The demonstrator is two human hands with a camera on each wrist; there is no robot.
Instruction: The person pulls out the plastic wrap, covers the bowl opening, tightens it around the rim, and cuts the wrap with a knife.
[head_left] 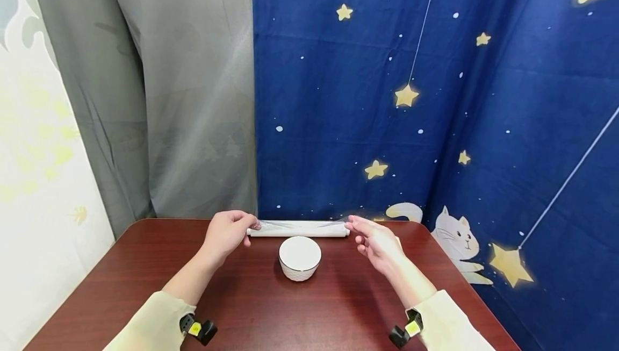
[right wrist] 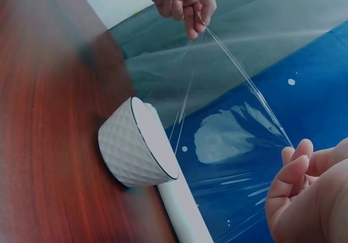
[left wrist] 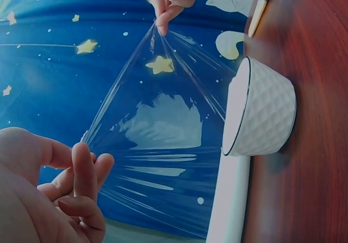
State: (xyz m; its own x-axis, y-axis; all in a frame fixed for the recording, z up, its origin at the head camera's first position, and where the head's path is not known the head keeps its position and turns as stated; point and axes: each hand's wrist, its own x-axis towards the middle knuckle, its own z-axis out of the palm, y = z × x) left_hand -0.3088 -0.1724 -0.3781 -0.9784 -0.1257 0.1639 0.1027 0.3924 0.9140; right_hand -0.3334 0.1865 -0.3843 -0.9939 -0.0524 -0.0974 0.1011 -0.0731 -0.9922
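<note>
left hand [head_left: 229, 230] is pinching film [left wrist: 163, 123] at one corner | right hand [head_left: 379, 241] is pinching another, their spacing drawing it taut | film is stretching up from the roll [head_left: 299, 230], lying crosswise behind the bowl [head_left: 300, 259] | bowl is standing upright on the table [head_left: 271, 313]

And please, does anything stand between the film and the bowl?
Nothing visible does. The film is stretched between the left hand and right hand, beyond the bowl, and no object shows in the gap. The roll lies behind the bowl.
</note>
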